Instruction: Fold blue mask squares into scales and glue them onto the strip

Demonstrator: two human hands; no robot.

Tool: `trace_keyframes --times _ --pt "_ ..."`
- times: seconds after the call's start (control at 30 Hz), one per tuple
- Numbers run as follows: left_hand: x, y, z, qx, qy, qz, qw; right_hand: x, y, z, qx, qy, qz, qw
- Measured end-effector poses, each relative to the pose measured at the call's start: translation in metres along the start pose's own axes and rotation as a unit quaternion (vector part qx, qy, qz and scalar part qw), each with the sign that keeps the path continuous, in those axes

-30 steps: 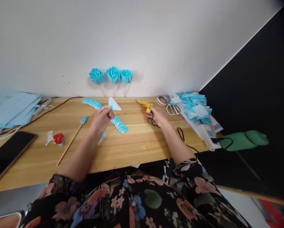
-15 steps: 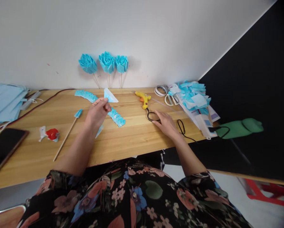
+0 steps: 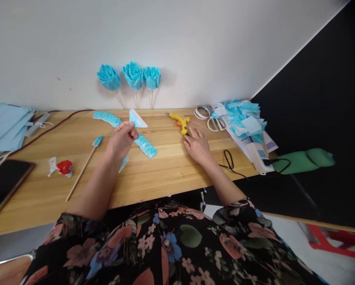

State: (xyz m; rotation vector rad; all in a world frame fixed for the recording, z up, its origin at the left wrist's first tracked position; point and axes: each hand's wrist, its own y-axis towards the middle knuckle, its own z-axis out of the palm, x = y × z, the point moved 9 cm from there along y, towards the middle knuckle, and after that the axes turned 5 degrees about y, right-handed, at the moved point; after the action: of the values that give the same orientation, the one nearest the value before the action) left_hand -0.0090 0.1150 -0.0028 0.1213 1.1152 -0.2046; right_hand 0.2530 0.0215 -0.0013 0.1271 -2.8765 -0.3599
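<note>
A folded blue-and-white fabric triangle [image 3: 137, 119] is pinched between the thumb and fingers of my left hand [image 3: 121, 138]. Below that hand, rows of folded blue pieces [image 3: 146, 146] lie on the table. My right hand [image 3: 198, 146] rests palm down, its fingers apart, just behind the handle of a yellow hot glue gun [image 3: 181, 122]. The gun lies on its side with its nozzle towards the left. My palm covers part of its black cord [image 3: 231, 161]. A wooden stick [image 3: 82, 172] with a small blue bud [image 3: 97, 141] lies left of my left forearm.
Three blue fabric flowers [image 3: 133, 75] on sticks lean on the wall. At right are scissors [image 3: 216, 123], a tape roll [image 3: 201, 112], blue scraps [image 3: 245, 118], a power strip [image 3: 257, 158] and a green bottle [image 3: 303, 161]. Face masks [image 3: 8, 126], a phone [image 3: 7, 186] and a red-wrapped item [image 3: 65, 168] are at left.
My right hand let go of the glue gun, which now lies on the table, drew back along the cord, then moved up to the handle. My left hand keeps the triangle. The view shifted.
</note>
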Motion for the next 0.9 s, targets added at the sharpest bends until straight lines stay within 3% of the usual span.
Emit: trace_keyframes --times 0.33,0.5,0.73,0.83,0.9 --pt "0.0 -0.001 0.001 -0.003 -0.009 -0.009 1.0 0.01 0.007 0.009 0.02 -0.041 -0.018 0.999" --pt "0.001 -0.002 0.003 0.003 -0.012 -0.01 1.0 0.015 0.006 0.002 0.006 -0.035 -0.031 0.999" --pt "0.001 -0.001 0.004 0.013 -0.004 -0.009 1.0 0.008 0.028 0.0 -0.046 0.034 -0.006 0.998" --pt "0.0 0.0 0.003 0.01 -0.004 -0.007 1.0 0.014 0.015 -0.014 -0.068 0.064 -0.03 0.995" --pt "0.0 0.0 0.003 0.009 -0.003 -0.007 1.0 0.024 -0.009 -0.039 -0.088 0.083 -0.06 0.991"
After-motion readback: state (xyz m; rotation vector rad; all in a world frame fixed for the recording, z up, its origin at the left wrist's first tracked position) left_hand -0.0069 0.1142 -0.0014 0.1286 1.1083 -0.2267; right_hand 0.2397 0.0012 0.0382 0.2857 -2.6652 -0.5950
